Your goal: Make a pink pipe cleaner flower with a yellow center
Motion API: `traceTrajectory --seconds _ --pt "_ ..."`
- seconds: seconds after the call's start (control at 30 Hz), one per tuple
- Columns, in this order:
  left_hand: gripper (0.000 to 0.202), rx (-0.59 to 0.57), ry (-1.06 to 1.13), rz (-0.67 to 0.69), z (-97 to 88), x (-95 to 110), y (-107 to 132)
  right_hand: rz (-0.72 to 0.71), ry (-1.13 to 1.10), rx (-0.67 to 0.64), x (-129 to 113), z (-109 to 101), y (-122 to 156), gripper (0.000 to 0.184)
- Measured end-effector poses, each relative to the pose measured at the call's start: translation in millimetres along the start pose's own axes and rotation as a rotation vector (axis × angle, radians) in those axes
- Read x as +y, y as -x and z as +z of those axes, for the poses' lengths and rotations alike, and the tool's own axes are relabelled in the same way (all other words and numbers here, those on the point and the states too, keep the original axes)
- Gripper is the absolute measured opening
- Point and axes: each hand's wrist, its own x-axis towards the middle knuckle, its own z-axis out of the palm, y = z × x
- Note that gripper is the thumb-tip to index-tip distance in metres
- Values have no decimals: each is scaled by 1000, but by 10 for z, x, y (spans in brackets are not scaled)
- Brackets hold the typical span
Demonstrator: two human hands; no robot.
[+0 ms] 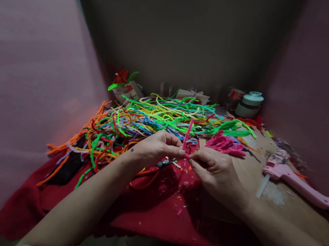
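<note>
A pink pipe cleaner (188, 132) stands up between my two hands, its lower part bent at the fingertips. My left hand (163, 146) pinches it from the left, thumb and fingers pressed together. From the right, my right hand (214, 165) grips the same pipe cleaner near its lower end. Just behind my right hand lies a bundle of looped pink pipe cleaners (225, 143). Under my left wrist, scissors with red handles (146, 181) rest on the red cloth (154, 219), partly hidden by the forearm.
A big tangle of coloured pipe cleaners (159, 116) spreads behind my hands. A pink glue gun (296, 178) lies on a brown board (255, 156) at right. A pale blue-lidded jar (250, 104) stands at the back, and a red flower (121, 76) at back left.
</note>
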Motion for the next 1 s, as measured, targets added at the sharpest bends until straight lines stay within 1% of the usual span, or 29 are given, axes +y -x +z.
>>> traceTrajectory --seconds 0.07,0.13,0.17,0.23,0.27,0.3,0.37,0.43,0.57,0.6,0.67,0.77,0.9,0.93,1.0 --pt "23 14 -35 14 -12 8 16 -11 -15 -20 -4 -7 5 17" --pt "21 18 -68 43 -21 16 41 -44 -18 8 -22 -30 -8 11" --pt "20 13 -87 55 -21 19 55 -91 11 52 -36 -44 -23 15" --pt "16 -11 -128 73 -12 23 83 -225 138 157 -68 -68 -62 28" --pt "14 -35 -145 80 -5 24 96 -284 209 182 -84 -76 -82 29" --pt "11 -58 -159 87 1 23 106 -322 258 173 -97 -80 -99 26" --pt "9 -72 -168 100 3 18 120 -311 267 101 -111 -84 -118 17" --pt "13 -63 -170 106 -9 7 124 -187 167 7 -110 -89 -120 17" --pt "20 -42 -153 116 -41 -34 105 268 -182 -242 -98 -115 -123 24" --pt "20 -34 -143 122 -43 -48 98 359 -262 -293 -97 -122 -131 25" --pt "21 -22 -126 147 -38 -75 82 481 -377 -342 -97 -132 -149 25" --pt "22 -7 -128 194 -18 -91 67 582 -477 -356 -98 -134 -170 23" --pt "16 91 -244 277 13 -47 76 629 -556 -308 -91 -107 -175 19" --pt "15 104 -260 278 23 -36 82 628 -569 -297 -86 -97 -174 19" --pt "14 109 -260 239 45 -26 93 621 -585 -281 -70 -76 -170 19"
